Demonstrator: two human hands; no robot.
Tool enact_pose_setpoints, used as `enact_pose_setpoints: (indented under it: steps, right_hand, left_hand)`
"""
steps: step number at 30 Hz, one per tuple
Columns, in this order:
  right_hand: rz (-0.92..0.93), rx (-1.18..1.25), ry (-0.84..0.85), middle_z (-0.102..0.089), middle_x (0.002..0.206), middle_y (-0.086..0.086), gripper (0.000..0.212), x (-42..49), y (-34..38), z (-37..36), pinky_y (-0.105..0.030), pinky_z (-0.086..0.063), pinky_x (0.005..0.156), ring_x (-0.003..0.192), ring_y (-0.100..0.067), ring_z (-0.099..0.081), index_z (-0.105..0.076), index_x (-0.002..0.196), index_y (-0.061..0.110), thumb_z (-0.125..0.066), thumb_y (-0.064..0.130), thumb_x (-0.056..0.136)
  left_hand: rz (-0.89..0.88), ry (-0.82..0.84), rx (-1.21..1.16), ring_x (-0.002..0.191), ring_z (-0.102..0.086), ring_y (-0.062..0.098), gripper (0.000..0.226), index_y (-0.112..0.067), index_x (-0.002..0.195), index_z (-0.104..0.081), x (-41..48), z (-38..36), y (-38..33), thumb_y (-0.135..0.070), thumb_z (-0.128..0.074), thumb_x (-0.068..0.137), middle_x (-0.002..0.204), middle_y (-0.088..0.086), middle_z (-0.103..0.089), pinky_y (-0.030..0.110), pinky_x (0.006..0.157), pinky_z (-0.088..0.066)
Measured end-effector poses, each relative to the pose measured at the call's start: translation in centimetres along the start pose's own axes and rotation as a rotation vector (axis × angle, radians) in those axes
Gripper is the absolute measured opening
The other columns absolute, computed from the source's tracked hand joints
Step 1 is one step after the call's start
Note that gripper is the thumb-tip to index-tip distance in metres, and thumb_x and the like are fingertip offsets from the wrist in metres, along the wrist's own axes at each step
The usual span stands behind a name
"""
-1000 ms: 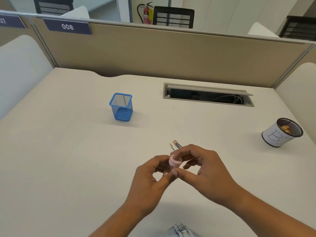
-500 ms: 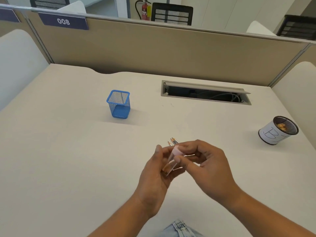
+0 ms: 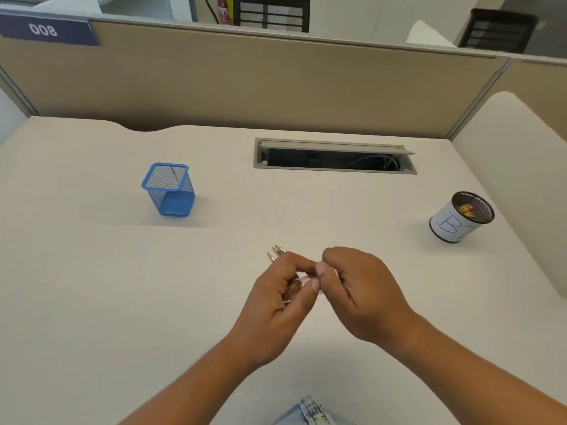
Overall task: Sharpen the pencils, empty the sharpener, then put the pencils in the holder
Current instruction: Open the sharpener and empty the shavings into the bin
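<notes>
Head view, three pencils [image 3: 276,252], two hands [image 3: 362,289]

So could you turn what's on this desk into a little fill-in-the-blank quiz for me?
1. The square mesh pencil holder is coloured ____.
2. The round white cup far from it stands on the person's ____ side.
3. The sign on the partition shows the number ____.
4. Beyond the left hand and right hand, sharpened pencil tips number ____.

Missing words: blue; right; 008; three
</notes>
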State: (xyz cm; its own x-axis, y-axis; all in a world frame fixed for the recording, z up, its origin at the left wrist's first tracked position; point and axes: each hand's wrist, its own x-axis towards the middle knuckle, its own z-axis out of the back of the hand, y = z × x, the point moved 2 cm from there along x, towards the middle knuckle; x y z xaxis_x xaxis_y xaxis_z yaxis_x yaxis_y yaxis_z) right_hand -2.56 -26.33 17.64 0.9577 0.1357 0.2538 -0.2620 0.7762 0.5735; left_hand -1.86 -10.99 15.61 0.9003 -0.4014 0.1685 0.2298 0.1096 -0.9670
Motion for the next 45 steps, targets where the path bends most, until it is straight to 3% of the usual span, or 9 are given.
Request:
enact_pose_setpoints:
  steps: [5,10,14,23,28,34,38,41,45]
  right_hand:
    - [-0.064,-0.11,-0.108,-0.045,0.048,0.0,0.053,0.0,0.2,0.4,-0.039,-0.039,0.043,0.048,-0.021,-0.045,-0.047,0.057,0.013,-0.031,0.05,0.092]
    - [0.118,-0.228,-0.25,-0.034,0.048,0.001,0.046,0.1,1.2,1.3,-0.032,-0.027,0.04,0.045,-0.024,-0.033,-0.038,0.052,0.013,-0.047,0.037,0.09]
    - [0.267,-0.225,-0.282,-0.041,0.047,-0.004,0.043,0.0,1.3,1.7,-0.03,-0.026,0.042,0.046,-0.025,-0.036,-0.044,0.051,0.011,-0.049,0.03,0.089]
    - [0.304,-0.172,-0.257,-0.037,0.044,-0.007,0.042,-0.1,1.9,2.1,-0.031,-0.026,0.041,0.043,-0.028,-0.032,-0.04,0.047,0.009,-0.05,0.026,0.084]
    - [0.243,-0.212,-0.205,-0.031,0.051,0.001,0.038,-0.1,2.1,2.2,-0.03,-0.027,0.041,0.046,-0.025,-0.03,-0.035,0.055,0.015,-0.051,0.035,0.083]
    - [0.441,-0.312,-0.113,-0.044,0.053,-0.003,0.034,-0.3,1.6,2.8,-0.028,-0.023,0.045,0.047,-0.023,-0.035,-0.05,0.058,0.01,-0.054,0.033,0.083]
    - [0.366,-0.382,-0.157,-0.047,0.05,-0.003,0.034,-0.7,1.9,2.4,-0.028,-0.025,0.044,0.045,-0.024,-0.037,-0.051,0.056,0.012,-0.052,0.03,0.084]
    - [0.231,-0.401,-0.195,-0.047,0.048,-0.002,0.037,-0.7,2.3,2.0,-0.028,-0.026,0.042,0.043,-0.025,-0.039,-0.05,0.055,0.013,-0.05,0.032,0.087]
    - [0.188,-0.38,-0.169,-0.05,0.048,-0.002,0.038,-0.9,2.8,1.6,-0.028,-0.031,0.042,0.044,-0.026,-0.043,-0.052,0.054,0.014,-0.048,0.031,0.087]
  left_hand:
    - [-0.098,-0.066,0.659,0.064,-0.041,0.003,0.032,-0.036,0.091,-0.039,0.5,-2.0,-1.2,-0.028,-0.066,0.075,0.078,-0.025,-0.042,0.011,0.059,-0.029]
    - [0.098,-0.108,0.583,0.054,-0.049,0.01,0.024,-0.037,0.07,-0.033,0.9,-3.5,-1.3,-0.024,-0.052,0.075,0.056,-0.013,-0.047,0.024,0.044,-0.032]
    - [0.072,-0.052,0.646,0.05,-0.049,0.019,0.026,-0.033,0.057,-0.033,1.1,-3.5,-2.0,-0.021,-0.049,0.073,0.047,-0.014,-0.037,0.026,0.044,-0.035]
    - [0.076,0.059,0.515,0.051,-0.038,0.019,0.042,-0.029,0.049,-0.033,1.3,-3.1,-2.4,-0.001,-0.053,0.072,0.045,-0.009,-0.04,0.025,0.047,-0.028]
    - [0.102,0.144,0.443,0.052,-0.04,0.018,0.029,-0.026,0.055,-0.04,1.5,-2.9,-2.2,-0.008,-0.05,0.075,0.053,-0.005,-0.051,0.031,0.047,-0.033]
    - [0.093,0.299,0.468,0.046,-0.036,0.009,0.023,-0.03,0.048,-0.04,1.4,-3.1,-2.1,-0.025,-0.043,0.071,0.045,-0.009,-0.044,0.024,0.043,-0.028]
    - [0.134,-0.019,0.708,0.046,-0.042,0.012,0.012,-0.032,0.054,-0.034,0.6,-3.5,-1.9,-0.029,-0.038,0.064,0.048,-0.01,-0.043,0.024,0.041,-0.023]
    - [0.105,-0.228,0.512,0.049,-0.042,0.013,0.013,-0.033,0.063,-0.034,-0.1,-3.8,-1.6,-0.029,-0.044,0.07,0.054,-0.01,-0.047,0.024,0.042,-0.029]
    - [0.06,-0.183,0.525,0.044,-0.041,0.01,0.029,-0.031,0.058,-0.035,0.1,-3.8,-1.0,-0.014,-0.053,0.071,0.046,-0.012,-0.041,0.023,0.04,-0.031]
